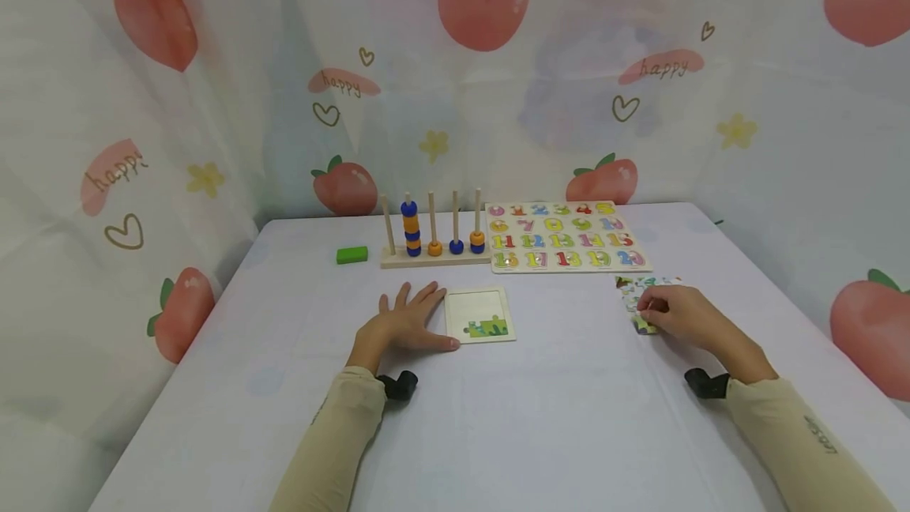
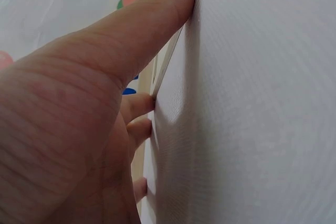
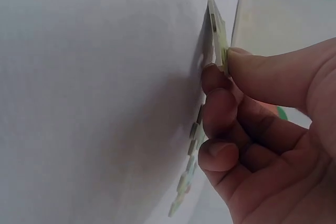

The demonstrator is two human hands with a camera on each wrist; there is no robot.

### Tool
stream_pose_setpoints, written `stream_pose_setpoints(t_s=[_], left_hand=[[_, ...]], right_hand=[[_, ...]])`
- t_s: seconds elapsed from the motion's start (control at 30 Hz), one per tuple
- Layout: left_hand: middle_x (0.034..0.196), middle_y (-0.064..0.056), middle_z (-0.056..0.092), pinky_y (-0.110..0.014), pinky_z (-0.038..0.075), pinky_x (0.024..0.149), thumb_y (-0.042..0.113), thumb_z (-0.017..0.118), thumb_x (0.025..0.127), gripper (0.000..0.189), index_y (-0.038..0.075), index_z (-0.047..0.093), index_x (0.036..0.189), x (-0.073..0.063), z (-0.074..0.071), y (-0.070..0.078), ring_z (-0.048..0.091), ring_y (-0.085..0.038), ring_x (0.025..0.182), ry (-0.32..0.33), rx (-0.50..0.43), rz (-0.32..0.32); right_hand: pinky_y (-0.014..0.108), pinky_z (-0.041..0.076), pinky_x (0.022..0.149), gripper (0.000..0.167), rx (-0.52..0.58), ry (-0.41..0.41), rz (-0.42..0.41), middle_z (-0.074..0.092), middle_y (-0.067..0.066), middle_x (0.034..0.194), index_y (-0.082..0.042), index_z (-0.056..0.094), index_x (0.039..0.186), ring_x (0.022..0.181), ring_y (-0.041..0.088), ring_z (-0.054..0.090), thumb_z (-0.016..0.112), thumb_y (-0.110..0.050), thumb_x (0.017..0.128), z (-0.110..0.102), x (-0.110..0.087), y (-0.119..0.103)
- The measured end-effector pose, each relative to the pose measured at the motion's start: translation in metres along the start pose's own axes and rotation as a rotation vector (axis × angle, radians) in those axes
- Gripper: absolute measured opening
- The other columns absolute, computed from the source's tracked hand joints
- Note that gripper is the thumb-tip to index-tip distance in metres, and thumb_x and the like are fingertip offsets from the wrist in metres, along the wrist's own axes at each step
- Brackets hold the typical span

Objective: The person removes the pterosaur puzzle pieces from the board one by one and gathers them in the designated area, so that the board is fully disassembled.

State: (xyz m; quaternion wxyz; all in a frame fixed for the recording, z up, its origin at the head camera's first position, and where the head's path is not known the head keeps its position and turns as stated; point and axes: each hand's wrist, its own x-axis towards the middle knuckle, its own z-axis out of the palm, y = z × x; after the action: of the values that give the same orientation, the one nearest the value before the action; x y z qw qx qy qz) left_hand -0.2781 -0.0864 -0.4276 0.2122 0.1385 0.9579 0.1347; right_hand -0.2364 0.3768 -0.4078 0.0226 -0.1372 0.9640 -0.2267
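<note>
My left hand (image 1: 405,324) lies with fingers spread along the left side of a square wooden puzzle tray (image 1: 471,303), its thumb at the near left corner. Green joined jigsaw pieces (image 1: 490,328) fill the lower right of that tray. Over at the right, my right hand (image 1: 686,316) pinches a jigsaw piece (image 3: 216,35) between thumb and fingertip, its thin edge tilted up from the cloth in the right wrist view. Several loose jigsaw pieces (image 1: 631,288) lie beside and partly behind that hand.
At the back stands a wooden peg rack (image 1: 434,259) with blue and orange beads. Right of it lies a number puzzle board (image 1: 565,237), and to its left a green block (image 1: 351,255). A white cloth (image 1: 540,417) covers the table; a printed curtain (image 1: 426,125) hangs behind.
</note>
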Motion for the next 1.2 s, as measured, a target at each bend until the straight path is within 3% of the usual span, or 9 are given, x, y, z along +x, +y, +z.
stream_pose_setpoints(t_s=[0.3,0.67,0.97,1.2], left_hand=[[0.180,0.004,0.007,-0.073,-0.010,0.122,0.072,0.073,0.088,0.109,0.029,0.020,0.174,0.000,-0.001,0.000,-0.010,-0.040,0.163,0.006,-0.017,0.012],[0.181,0.003,0.007,-0.073,-0.011,0.122,0.072,0.073,0.088,0.110,0.028,0.020,0.174,0.001,0.000,-0.001,-0.010,-0.041,0.163,0.007,-0.025,0.010],[0.180,0.001,0.009,-0.073,-0.009,0.122,0.071,0.072,0.090,0.108,0.027,0.021,0.173,-0.004,-0.002,0.000,-0.007,-0.042,0.163,0.007,-0.019,0.016],[0.180,0.001,0.008,-0.072,-0.010,0.122,0.070,0.073,0.089,0.108,0.026,0.022,0.173,-0.004,-0.002,0.000,-0.008,-0.041,0.163,0.007,-0.026,0.023]], right_hand=[[0.034,0.044,0.062,0.005,-0.068,-0.006,-0.069,0.060,-0.003,0.077,-0.002,0.070,0.096,0.070,0.016,0.050,0.072,0.002,0.096,-0.004,0.001,-0.002],[0.034,0.046,0.062,0.004,-0.092,-0.045,0.013,0.060,0.001,0.078,0.000,0.069,0.098,0.071,0.019,0.053,0.072,0.000,0.097,0.001,0.005,-0.002],[0.037,0.048,0.063,0.009,-0.206,-0.112,0.063,0.061,0.004,0.082,-0.005,0.067,0.097,0.074,0.022,0.054,0.076,-0.009,0.097,-0.004,0.005,-0.017],[0.036,0.046,0.062,0.010,-0.231,-0.110,0.038,0.058,0.002,0.079,-0.008,0.068,0.090,0.072,0.020,0.053,0.076,-0.007,0.097,-0.004,0.003,-0.021]])
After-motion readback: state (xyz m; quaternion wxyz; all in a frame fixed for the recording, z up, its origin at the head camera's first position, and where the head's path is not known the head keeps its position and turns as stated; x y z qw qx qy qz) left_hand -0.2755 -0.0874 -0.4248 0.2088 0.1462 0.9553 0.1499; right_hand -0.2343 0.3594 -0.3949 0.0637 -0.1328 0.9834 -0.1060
